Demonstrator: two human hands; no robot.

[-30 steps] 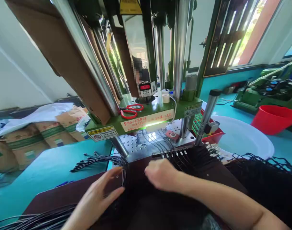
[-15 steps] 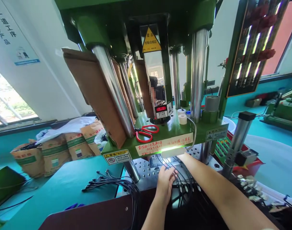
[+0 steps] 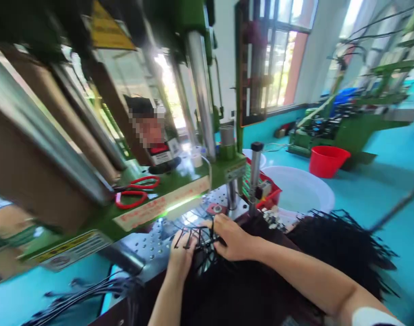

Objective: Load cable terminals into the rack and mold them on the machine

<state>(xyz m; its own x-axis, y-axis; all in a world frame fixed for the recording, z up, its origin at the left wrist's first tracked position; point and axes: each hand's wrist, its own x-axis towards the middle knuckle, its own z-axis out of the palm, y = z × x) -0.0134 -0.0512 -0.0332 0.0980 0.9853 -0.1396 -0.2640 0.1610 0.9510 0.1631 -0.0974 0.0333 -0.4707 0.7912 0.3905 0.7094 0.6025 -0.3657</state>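
Both hands are at the front edge of the green press, below its lit strip. My left hand [image 3: 182, 251] is closed on black cables [image 3: 199, 236], whose ends stick out over its fingers. Just to its right, my right hand [image 3: 230, 237] has its fingers curled round part of the same cables. The perforated metal plate [image 3: 149, 243] lies behind and left of the hands. The view is blurred, so single cables are hard to tell apart.
Red-handled scissors [image 3: 132, 199] lie on the press ledge. Another cable bundle [image 3: 91, 290] is at the lower left. To the right are a black cable pile [image 3: 342, 249], a white basin [image 3: 295, 188] and a red bucket [image 3: 327, 160]. A person's head shows behind the press.
The view has swung right. My right hand has drawn back from under the press to the cables beside my left hand, which still holds cables.
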